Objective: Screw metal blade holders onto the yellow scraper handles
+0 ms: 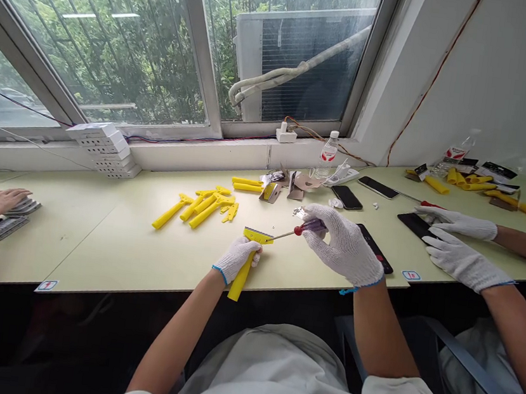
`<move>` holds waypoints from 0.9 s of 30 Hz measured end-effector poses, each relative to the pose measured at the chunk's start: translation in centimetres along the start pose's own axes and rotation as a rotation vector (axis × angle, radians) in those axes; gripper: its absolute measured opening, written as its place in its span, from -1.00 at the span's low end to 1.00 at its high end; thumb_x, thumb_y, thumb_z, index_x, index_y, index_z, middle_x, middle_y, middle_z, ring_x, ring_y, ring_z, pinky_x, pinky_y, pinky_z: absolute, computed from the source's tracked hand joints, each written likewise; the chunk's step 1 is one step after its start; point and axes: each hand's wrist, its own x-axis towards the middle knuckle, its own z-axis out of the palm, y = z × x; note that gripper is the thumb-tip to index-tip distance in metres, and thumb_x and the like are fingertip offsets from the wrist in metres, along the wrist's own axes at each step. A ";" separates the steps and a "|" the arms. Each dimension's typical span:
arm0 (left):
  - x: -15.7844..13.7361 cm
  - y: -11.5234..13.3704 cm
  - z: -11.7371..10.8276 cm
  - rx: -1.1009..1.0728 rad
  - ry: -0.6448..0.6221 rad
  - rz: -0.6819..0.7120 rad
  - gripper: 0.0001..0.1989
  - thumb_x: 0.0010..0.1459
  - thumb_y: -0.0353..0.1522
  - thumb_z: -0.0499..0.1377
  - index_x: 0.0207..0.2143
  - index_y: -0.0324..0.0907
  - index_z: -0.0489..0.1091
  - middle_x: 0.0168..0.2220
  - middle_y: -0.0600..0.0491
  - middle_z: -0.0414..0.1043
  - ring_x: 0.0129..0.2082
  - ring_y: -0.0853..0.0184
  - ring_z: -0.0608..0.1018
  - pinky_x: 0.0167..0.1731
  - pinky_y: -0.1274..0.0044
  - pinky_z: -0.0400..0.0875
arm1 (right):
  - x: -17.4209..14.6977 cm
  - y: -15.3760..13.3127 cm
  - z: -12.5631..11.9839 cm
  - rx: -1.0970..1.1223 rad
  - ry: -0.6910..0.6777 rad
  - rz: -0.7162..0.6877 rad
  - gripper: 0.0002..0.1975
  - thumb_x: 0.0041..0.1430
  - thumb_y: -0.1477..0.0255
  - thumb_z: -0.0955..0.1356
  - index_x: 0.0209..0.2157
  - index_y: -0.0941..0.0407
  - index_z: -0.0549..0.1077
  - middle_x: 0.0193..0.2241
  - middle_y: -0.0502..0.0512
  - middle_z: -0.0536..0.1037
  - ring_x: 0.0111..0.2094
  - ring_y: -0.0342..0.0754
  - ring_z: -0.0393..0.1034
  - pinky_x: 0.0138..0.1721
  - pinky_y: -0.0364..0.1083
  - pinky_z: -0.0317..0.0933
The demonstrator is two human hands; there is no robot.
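1. One held yellow plastic scraper (pixel 242 275) with a metal blade strip.
2. Two straight yellow plastic tubes (pixel 247 188); the other loose yellow pieces (pixel 203 215) overlap too much to count.
3. Two slim metal screwdrivers (pixel 298 231) with red on their handles.
4. Four white knitted gloves (pixel 345 249).
5. Four dark, flat, rectangular phones (pixel 347 198).
6. Two clear plastic bottles (pixel 328 151) with red-and-white labels.
7. Two blue-framed white stickers (pixel 47 286) along the pale green tabletop (pixel 114 236).
8. One white plastic power socket (pixel 286 136).

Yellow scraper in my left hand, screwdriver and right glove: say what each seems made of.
Scraper: probably plastic, evenly coloured and smooth; the greyish strip along its head may be metal.
Screwdriver: slim grey shaft, likely steel; handle, red and purplish, seemingly shiny, probably plastic.
Glove: matt white, knit-textured fabric, perhaps cotton.
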 end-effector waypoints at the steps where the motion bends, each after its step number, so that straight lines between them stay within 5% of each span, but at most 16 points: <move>1: 0.0 -0.1 0.0 -0.001 -0.002 0.000 -0.89 0.17 -0.33 0.25 -0.39 -0.18 0.45 -0.53 0.08 0.40 -0.56 0.38 0.42 -0.42 0.50 0.36 | 0.0 0.1 0.1 -0.006 0.003 0.003 -0.51 0.39 0.54 0.41 0.28 -0.01 0.38 -0.06 0.01 0.64 -0.15 -0.17 0.65 -0.02 -0.17 0.55; 6: 0.2 -0.2 0.0 0.003 -0.002 0.002 -0.89 0.17 -0.34 0.24 -0.39 -0.18 0.46 -0.53 0.07 0.40 -0.57 0.38 0.42 -0.42 0.50 0.35 | 0.1 0.2 0.1 -0.043 0.005 0.043 -0.56 0.40 0.42 0.47 0.25 0.00 0.41 -0.15 -0.01 0.64 -0.22 -0.15 0.66 -0.10 -0.16 0.57; 14: 0.0 0.1 0.2 -0.013 0.000 -0.001 -0.88 0.15 -0.33 0.26 -0.41 -0.18 0.45 -0.53 0.07 0.39 -0.57 0.39 0.41 -0.44 0.51 0.35 | 0.2 -0.5 -0.5 -0.038 -0.011 -0.050 -0.50 0.27 0.69 0.34 0.19 0.04 0.41 0.01 0.09 0.63 -0.11 -0.11 0.66 -0.03 -0.15 0.58; 27: -0.2 0.4 0.3 -0.017 0.004 -0.010 -0.89 0.15 -0.34 0.26 -0.40 -0.17 0.44 -0.53 0.07 0.38 -0.57 0.39 0.40 -0.45 0.51 0.36 | 0.2 0.3 -0.1 -0.058 -0.011 0.062 -0.50 0.42 0.32 0.48 0.30 0.02 0.37 -0.14 0.07 0.67 -0.21 -0.07 0.67 -0.10 -0.10 0.59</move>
